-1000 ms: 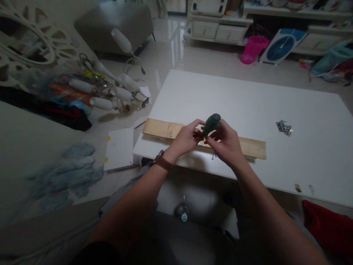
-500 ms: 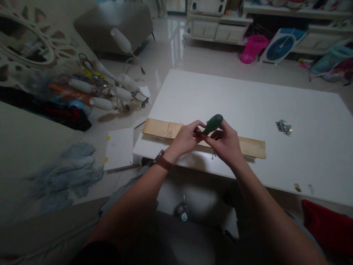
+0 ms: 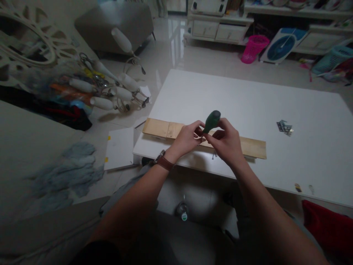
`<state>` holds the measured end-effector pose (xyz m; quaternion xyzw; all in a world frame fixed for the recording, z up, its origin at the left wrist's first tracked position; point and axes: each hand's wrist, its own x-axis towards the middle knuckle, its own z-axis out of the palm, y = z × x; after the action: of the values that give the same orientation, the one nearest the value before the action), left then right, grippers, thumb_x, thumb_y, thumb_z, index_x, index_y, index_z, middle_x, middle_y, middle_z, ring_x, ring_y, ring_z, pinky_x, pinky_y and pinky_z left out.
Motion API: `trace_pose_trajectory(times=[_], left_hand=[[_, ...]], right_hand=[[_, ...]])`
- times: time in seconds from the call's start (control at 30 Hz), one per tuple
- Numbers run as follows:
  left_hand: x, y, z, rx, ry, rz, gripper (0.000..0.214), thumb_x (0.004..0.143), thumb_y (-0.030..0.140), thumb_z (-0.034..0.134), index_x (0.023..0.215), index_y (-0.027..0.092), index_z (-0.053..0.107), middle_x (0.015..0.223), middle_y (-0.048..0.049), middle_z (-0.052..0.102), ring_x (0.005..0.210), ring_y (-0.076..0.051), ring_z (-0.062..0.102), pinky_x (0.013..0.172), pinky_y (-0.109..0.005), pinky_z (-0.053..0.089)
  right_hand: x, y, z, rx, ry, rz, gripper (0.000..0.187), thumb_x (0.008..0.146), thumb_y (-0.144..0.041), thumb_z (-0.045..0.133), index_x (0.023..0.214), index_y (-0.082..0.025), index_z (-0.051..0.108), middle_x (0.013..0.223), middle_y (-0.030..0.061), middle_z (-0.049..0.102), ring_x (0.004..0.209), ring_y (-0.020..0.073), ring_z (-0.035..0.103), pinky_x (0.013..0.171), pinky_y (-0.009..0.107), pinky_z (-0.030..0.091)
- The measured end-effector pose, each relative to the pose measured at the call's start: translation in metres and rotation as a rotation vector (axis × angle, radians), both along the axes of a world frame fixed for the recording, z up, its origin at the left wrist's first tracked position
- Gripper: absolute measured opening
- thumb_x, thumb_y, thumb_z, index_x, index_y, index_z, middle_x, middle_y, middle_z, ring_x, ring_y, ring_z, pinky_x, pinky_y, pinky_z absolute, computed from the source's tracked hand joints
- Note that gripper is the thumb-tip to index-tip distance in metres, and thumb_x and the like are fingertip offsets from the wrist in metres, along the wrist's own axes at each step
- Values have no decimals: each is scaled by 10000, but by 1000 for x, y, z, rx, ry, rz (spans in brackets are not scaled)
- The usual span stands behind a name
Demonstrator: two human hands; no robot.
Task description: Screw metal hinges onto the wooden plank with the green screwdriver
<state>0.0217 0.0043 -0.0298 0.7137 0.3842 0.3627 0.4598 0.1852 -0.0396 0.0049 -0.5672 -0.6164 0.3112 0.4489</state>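
A screwdriver with a green handle and dark end (image 3: 213,120) stands nearly upright over a long wooden board (image 3: 156,128). My right hand (image 3: 227,141) is closed on it, thumb and fingers at the lower handle. My left hand (image 3: 189,138) is just left of it, fingertips pinched together low beside the screwdriver's shaft. What those fingertips hold, if anything, is hidden. Both hands are above the middle of the board and cover part of it. Loose screws (image 3: 214,155) lie by the board's near edge, below my right hand.
The board lies along the near side of a white table (image 3: 248,103). Metal brackets (image 3: 285,127) sit on the table's right part, small pieces (image 3: 298,187) near its front edge. A lamp with several white shades (image 3: 121,93) stands left. A bottle (image 3: 182,210) is on the floor below.
The screwdriver's handle has tilted a little more upright, its end shifting slightly left and up. My right fingers have shifted slightly around it. The left hand has barely moved.
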Motion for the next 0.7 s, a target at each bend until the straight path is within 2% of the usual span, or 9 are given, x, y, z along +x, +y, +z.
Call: trace_pose_trajectory(times=[0.13,0.37,0.6,0.7], left_hand=[[-1,0,2,31,-4,23,283,809,-11,720,990,189,634,762,36,703,737,-114,691,721,-231,568],[-3,0,1,-23,-38,20,343,824,29,718,1106,201,628,796,24,752,762,-133,737,741,-244,578],[-2,0,0,-50,-71,-4,428,803,-40,654,1150,205,599,798,29,761,766,-125,744,740,-232,579],[-1,0,-2,-46,-80,-10,435,783,-35,683,1142,201,610,849,10,771,799,-130,742,763,-243,590]], right_hand=[[-2,0,2,6,-3,4,315,801,-364,788,1031,-237,614,1018,20,733,589,103,610,526,267,477],[0,-3,3,-27,-3,32,389,770,-230,700,1145,-253,598,1119,51,773,532,102,620,500,274,477],[1,-2,-2,-30,14,7,383,819,-278,731,1177,-259,594,1113,54,757,553,108,632,508,280,487],[0,-1,-2,-8,14,-5,337,829,-311,760,1121,-253,601,1082,40,741,543,96,601,497,277,460]])
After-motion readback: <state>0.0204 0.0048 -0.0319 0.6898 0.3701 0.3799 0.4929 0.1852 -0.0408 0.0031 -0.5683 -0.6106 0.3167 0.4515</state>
